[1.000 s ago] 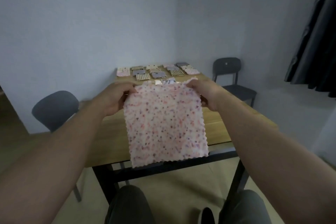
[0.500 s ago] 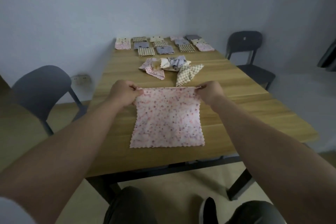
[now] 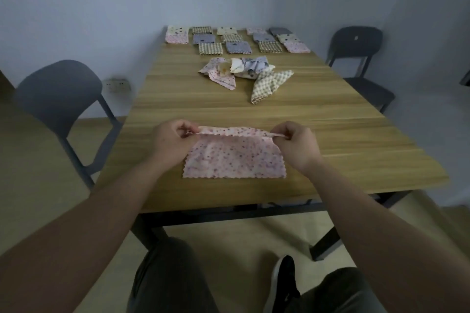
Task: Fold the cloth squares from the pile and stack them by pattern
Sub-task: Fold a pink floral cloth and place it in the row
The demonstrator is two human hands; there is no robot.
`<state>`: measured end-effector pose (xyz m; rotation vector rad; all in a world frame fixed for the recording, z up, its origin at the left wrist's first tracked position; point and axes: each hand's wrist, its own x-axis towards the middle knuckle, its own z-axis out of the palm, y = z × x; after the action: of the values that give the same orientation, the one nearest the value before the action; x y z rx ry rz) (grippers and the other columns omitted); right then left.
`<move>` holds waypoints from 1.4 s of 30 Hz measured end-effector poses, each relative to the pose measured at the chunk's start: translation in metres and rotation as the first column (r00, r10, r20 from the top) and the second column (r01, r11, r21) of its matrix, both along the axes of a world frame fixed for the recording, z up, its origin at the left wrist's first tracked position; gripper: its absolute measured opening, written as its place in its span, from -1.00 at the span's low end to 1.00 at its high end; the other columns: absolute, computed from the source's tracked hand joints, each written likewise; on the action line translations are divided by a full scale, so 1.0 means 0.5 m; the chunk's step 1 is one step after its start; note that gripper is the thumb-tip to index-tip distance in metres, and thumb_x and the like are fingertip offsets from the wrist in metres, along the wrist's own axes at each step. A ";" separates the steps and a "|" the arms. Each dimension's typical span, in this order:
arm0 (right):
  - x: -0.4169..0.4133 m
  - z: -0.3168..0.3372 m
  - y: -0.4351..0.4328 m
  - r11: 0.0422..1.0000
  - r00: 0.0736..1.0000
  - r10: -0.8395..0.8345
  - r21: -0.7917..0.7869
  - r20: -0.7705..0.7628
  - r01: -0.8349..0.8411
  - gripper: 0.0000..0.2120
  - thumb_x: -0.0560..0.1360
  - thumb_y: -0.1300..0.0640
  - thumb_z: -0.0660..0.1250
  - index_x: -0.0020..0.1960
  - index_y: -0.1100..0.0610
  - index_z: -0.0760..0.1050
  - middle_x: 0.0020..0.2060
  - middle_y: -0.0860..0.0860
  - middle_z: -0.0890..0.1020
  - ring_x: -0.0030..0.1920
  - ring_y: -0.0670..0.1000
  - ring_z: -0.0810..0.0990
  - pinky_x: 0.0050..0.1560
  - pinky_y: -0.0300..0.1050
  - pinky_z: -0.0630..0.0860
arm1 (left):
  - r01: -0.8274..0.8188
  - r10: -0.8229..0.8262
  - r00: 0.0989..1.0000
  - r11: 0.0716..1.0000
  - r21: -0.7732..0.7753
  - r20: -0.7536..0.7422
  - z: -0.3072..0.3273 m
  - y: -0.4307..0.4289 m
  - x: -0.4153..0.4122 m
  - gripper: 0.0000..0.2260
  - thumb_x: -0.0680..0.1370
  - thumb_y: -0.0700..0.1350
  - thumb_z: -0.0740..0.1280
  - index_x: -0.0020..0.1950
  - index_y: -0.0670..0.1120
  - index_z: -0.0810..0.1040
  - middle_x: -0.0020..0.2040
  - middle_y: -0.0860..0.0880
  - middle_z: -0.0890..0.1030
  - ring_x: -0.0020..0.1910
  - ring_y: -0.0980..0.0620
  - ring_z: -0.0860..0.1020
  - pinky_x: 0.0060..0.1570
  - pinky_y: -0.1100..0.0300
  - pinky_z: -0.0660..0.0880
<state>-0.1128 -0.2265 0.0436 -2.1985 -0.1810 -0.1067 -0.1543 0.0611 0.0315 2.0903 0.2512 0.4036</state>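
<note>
- Because I want to fold it in half, my left grip point(image 3: 173, 143) and right grip point(image 3: 298, 146) each pinch a far corner of the pink cloth point(image 3: 234, 160).
- Its near part lies flat on the surface point(image 3: 343, 150), close to me, so the fold stays neat.
- The pile point(image 3: 244, 71) waits farther back.

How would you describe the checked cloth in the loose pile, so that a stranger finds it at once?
Look at the wooden table. Near its middle lies a loose pile of unfolded cloths. The checked cloth spreads out at the pile's right, nearest the viewer; it alone there has beige checks, its neighbours being pink, cream or grey.
</note>
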 end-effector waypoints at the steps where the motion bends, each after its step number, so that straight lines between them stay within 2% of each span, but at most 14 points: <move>1: -0.014 -0.006 -0.002 1.000 1.000 0.009 -0.001 0.023 -0.009 -0.83 0.53 0.22 0.31 -0.05 -0.03 0.61 -0.20 -0.14 0.64 -0.23 -0.12 0.60 -0.36 -0.37 0.44 | 0.018 -0.018 1.000 1.000 0.001 0.013 -0.006 -0.002 -0.013 -0.92 0.50 -0.21 0.51 -0.07 -0.06 0.67 0.06 0.17 0.65 -0.15 0.50 0.56 -0.20 0.59 0.43; 3: -0.044 -0.022 -0.005 1.000 0.997 0.024 -0.012 0.070 -0.023 -0.83 0.52 0.22 0.32 -0.02 -0.03 0.61 -0.22 -0.13 0.64 -0.29 -0.10 0.59 -0.38 -0.31 0.46 | 0.055 -0.055 0.998 0.998 0.011 0.035 -0.018 -0.001 -0.041 -0.92 0.52 -0.27 0.47 -0.05 -0.11 0.65 0.10 0.11 0.63 -0.12 0.49 0.56 -0.14 0.59 0.43; 5: -0.066 -0.040 -0.012 0.999 0.992 0.036 -0.037 0.123 -0.031 -0.85 0.51 0.21 0.35 0.00 0.00 0.61 -0.22 -0.11 0.65 -0.32 -0.06 0.58 -0.38 -0.22 0.47 | 0.093 -0.095 0.994 0.995 0.035 0.056 -0.028 0.003 -0.060 -0.87 0.53 -0.26 0.47 -0.09 -0.02 0.64 0.13 0.12 0.64 0.00 0.39 0.59 -0.03 0.52 0.49; 8: -0.086 -0.068 -0.025 0.998 0.987 0.043 -0.048 0.157 -0.036 -0.95 0.54 0.15 0.39 -0.03 0.03 0.60 -0.20 -0.13 0.64 -0.23 -0.14 0.58 -0.34 -0.37 0.43 | 0.124 -0.134 0.988 0.985 0.117 0.083 -0.049 0.013 -0.082 -0.80 0.53 -0.21 0.47 -0.11 0.11 0.62 0.14 0.15 0.65 0.10 0.26 0.62 0.10 0.29 0.57; 11: -0.099 -0.087 -0.034 0.998 0.975 0.028 -0.058 0.220 -0.015 -0.97 0.53 0.16 0.41 -0.06 0.08 0.63 -0.19 -0.11 0.66 -0.16 -0.15 0.59 -0.23 -0.42 0.42 | 0.142 -0.166 0.982 0.962 0.234 0.089 -0.062 0.012 -0.112 -0.85 0.53 -0.20 0.46 -0.09 0.07 0.62 0.13 0.15 0.63 0.06 0.31 0.58 0.04 0.33 0.54; 13: -0.100 -0.093 -0.032 0.995 0.960 0.055 -0.098 0.275 -0.029 -0.97 0.51 0.18 0.42 -0.08 0.10 0.63 -0.16 -0.07 0.67 -0.12 -0.08 0.60 -0.13 -0.26 0.50 | 0.147 -0.194 0.973 0.940 0.309 0.126 -0.067 0.014 -0.123 -0.87 0.52 -0.24 0.45 -0.09 0.00 0.62 0.12 0.10 0.65 0.05 0.31 0.57 0.04 0.35 0.54; 15: -0.103 -0.099 -0.030 0.991 0.945 0.078 -0.126 0.318 -0.039 -0.97 0.50 0.20 0.42 -0.10 0.10 0.63 -0.14 -0.03 0.66 -0.10 -0.03 0.60 -0.08 -0.11 0.53 | 0.147 -0.211 0.967 0.918 0.369 0.140 -0.069 0.016 -0.129 -0.86 0.50 -0.25 0.45 -0.10 0.00 0.60 0.10 0.08 0.65 0.08 0.20 0.59 0.08 0.24 0.56; 17: -0.104 -0.103 -0.028 0.987 0.941 0.093 -0.151 0.326 -0.045 -0.96 0.50 0.20 0.41 -0.10 0.08 0.62 -0.13 -0.04 0.65 -0.11 -0.04 0.59 -0.09 -0.09 0.54 | 0.150 -0.217 0.969 0.896 0.418 0.119 -0.066 0.017 -0.131 -0.85 0.49 -0.24 0.44 -0.11 0.01 0.59 0.09 0.08 0.64 0.09 0.15 0.58 0.07 0.22 0.53; 23: -0.103 -0.110 -0.025 0.977 0.930 0.134 -0.205 0.342 -0.065 -0.94 0.49 0.18 0.39 -0.13 0.06 0.61 -0.17 -0.08 0.61 -0.14 -0.05 0.56 -0.13 -0.03 0.56 | 0.162 -0.233 0.968 0.867 0.472 0.096 -0.066 0.018 -0.130 -0.84 0.48 -0.21 0.43 -0.16 0.04 0.55 0.02 0.09 0.62 0.03 0.12 0.58 0.00 0.18 0.55; 27: -0.102 -0.110 -0.027 0.977 0.931 0.136 -0.204 0.339 -0.068 -0.88 0.52 0.10 0.40 -0.20 0.03 0.55 -0.19 -0.07 0.60 -0.16 -0.09 0.55 -0.15 -0.04 0.56 | 0.193 -0.256 0.965 0.848 0.494 0.062 -0.069 0.013 -0.128 -0.85 0.49 -0.20 0.44 -0.16 0.03 0.56 -0.01 0.13 0.59 -0.02 0.21 0.54 -0.04 0.36 0.45; 34: -0.100 -0.112 -0.023 0.967 0.912 0.132 -0.252 0.388 -0.033 -0.84 0.53 0.05 0.39 -0.21 0.07 0.60 -0.17 -0.09 0.63 -0.03 -0.03 0.54 0.04 0.03 0.53 | 0.182 -0.255 0.965 0.830 0.527 0.068 -0.070 0.016 -0.129 -0.91 0.48 -0.13 0.44 -0.17 0.04 0.58 -0.03 0.15 0.59 -0.03 0.17 0.54 -0.02 0.12 0.56; 38: -0.105 -0.103 -0.016 0.951 0.917 0.031 -0.294 0.398 0.095 -0.88 0.51 -0.03 0.40 -0.11 -0.01 0.65 0.09 -0.10 0.63 0.23 0.01 0.48 0.20 0.02 0.35 | 0.061 -0.210 0.963 0.784 0.618 0.170 -0.064 0.011 -0.133 -0.89 0.50 0.04 0.36 -0.14 0.03 0.61 0.07 0.12 0.61 0.10 0.08 0.53 0.16 0.13 0.42; 40: -0.105 -0.088 -0.004 0.946 0.891 0.007 -0.291 0.455 0.141 -0.90 0.51 0.00 0.40 -0.05 0.00 0.66 0.19 -0.04 0.60 0.30 0.04 0.46 0.20 0.02 0.32 | 0.010 -0.194 0.950 0.801 0.599 0.244 -0.050 -0.007 -0.127 -0.87 0.56 0.01 0.34 -0.03 0.00 0.63 0.10 0.08 0.60 0.14 0.07 0.52 0.19 0.14 0.38; 42: -0.094 -0.070 0.025 0.937 0.872 0.064 -0.330 0.484 0.115 -0.84 0.54 0.07 0.37 0.07 0.07 0.67 0.25 0.05 0.60 0.37 0.10 0.45 0.30 0.10 0.38 | 0.017 -0.206 0.946 0.805 0.594 0.252 -0.029 -0.041 -0.106 -0.84 0.62 -0.08 0.31 0.13 -0.06 0.63 0.16 0.03 0.59 0.18 0.05 0.51 0.23 0.09 0.42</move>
<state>-0.1598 -0.2142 0.0088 -2.4910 -0.4869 -0.7026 -0.2071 0.0405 0.0170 2.5843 -0.2184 0.8052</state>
